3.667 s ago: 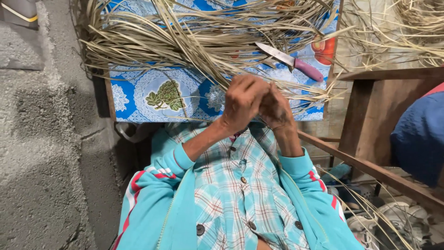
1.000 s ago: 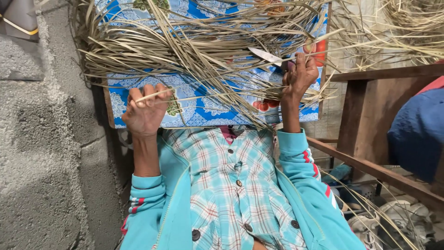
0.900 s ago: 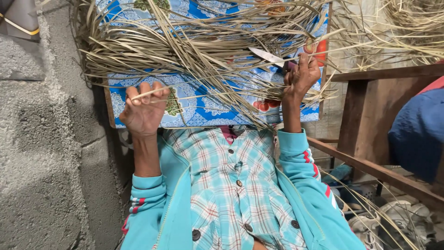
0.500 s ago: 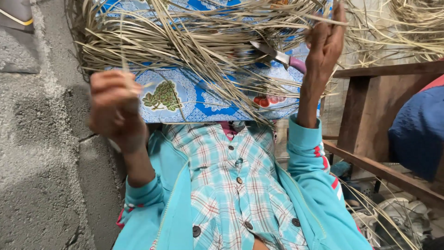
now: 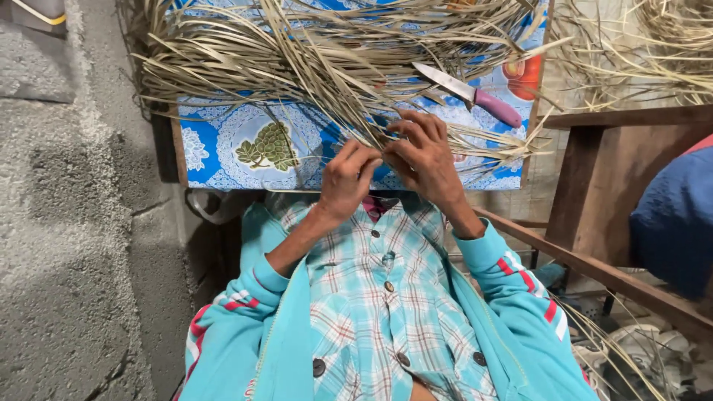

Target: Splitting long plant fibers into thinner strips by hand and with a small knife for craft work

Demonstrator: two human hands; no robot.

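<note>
Left hand (image 5: 345, 178), right hand (image 5: 423, 157): 2, fingers pinched together on thin dry straw-coloured leaf strips (image 5: 386, 137) | pink-handled steel knife (image 5: 468, 93): 1, beyond the fingertips | blue patterned tablecloth (image 5: 223, 141): 1

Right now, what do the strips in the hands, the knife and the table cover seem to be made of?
Strips: dried palm leaf or similar plant fibre, by the look; matte, tan, flat and narrow. Both hands, left and right, pinch some. Knife: pale grey blade, probably steel; smooth pink handle, likely plastic. Table cover: blue and white print with a slight sheen, possibly oilcloth or vinyl.
</note>
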